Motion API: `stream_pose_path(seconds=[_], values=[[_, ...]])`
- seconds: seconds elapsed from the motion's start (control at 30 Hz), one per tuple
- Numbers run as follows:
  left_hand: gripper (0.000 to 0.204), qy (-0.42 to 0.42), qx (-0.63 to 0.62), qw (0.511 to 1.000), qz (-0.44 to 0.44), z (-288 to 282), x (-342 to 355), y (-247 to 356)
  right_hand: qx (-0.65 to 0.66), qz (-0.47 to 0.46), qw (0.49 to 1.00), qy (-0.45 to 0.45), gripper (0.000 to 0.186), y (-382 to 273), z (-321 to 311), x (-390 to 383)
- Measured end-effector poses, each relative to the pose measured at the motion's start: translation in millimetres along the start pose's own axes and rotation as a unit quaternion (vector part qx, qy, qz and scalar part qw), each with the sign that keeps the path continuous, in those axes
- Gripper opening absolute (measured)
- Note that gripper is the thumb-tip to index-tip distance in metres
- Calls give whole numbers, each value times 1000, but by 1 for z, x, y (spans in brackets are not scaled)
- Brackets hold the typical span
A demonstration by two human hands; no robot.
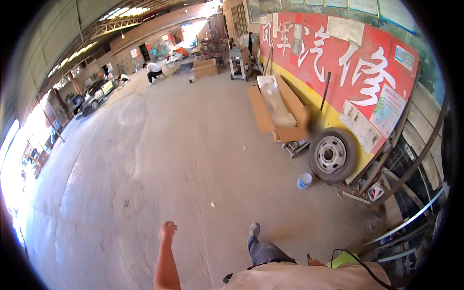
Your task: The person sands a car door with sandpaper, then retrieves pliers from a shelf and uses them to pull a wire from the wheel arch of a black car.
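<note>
My left hand (168, 230) hangs over the concrete floor (159, 159), out in front of my body on the left. Its fingers look loosely curled in, and nothing shows in them. My right hand cannot be made out. Low on my right side, against my light shirt (299, 276), is a bright green thing (344, 260) with a black cable (362, 265) looping over it. A small reddish-brown thing (315, 261) pokes out beside it; its kind is unclear. One grey shoe (254, 229) is on the floor ahead of me.
On the right, a wheel with tyre (331, 154) leans against a red and yellow signboard (333, 63). A small bucket (304, 181) and an open cardboard box (278, 107) are nearby. Farther off are a grey cart (238, 63), a seated person (153, 70) and a car (94, 99).
</note>
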State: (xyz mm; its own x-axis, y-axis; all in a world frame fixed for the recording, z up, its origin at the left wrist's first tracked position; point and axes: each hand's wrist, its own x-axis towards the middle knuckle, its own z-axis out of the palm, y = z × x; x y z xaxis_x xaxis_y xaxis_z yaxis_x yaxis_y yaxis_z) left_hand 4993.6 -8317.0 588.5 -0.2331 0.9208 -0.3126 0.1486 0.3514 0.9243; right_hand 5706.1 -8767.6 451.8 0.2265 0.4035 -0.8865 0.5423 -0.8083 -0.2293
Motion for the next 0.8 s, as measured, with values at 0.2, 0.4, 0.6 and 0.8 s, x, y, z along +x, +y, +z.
stream_pose_path(seconds=[0.2, 0.4, 0.6, 0.8], values=[[19, 18, -17, 993, 119, 11, 168, 53, -114, -37, 990, -80, 9, -237, -90, 126], [17, -275, 519, 782, -209, 89, 198, -35, 4, -71, 995, 69, 16, -555, -294, 231], [18, -289, 495, 793, -206, 200, 415, 34, 225, -136, 946, 189, 9, -812, -458, 290], [24, -316, 544, 755, -184, 230, 686, 121, 197, -57, 968, 148, 11, -947, -493, 389]])
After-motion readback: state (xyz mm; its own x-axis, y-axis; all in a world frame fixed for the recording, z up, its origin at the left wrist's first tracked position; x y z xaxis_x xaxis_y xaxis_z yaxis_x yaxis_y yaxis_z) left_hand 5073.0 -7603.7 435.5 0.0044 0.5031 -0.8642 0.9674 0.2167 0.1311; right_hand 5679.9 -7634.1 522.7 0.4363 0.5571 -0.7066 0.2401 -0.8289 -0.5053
